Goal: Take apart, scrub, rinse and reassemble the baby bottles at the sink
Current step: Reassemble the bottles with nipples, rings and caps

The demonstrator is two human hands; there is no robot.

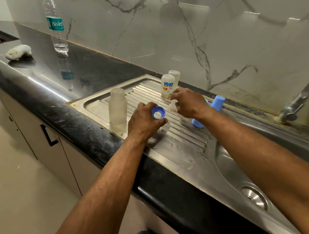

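Teat (172, 105), clear silicone, pinched in right hand (188, 103) over the drainboard (177, 133); left hand (145, 119) grips blue collar ring (158, 112) just left of it, opening facing up. Teat likely goes through the ring next.

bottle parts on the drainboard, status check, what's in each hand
Left hand grips blue collar ring. Right hand pinches clear teat. Open bottle upright beside left hand, uncapped. Nothing between them.
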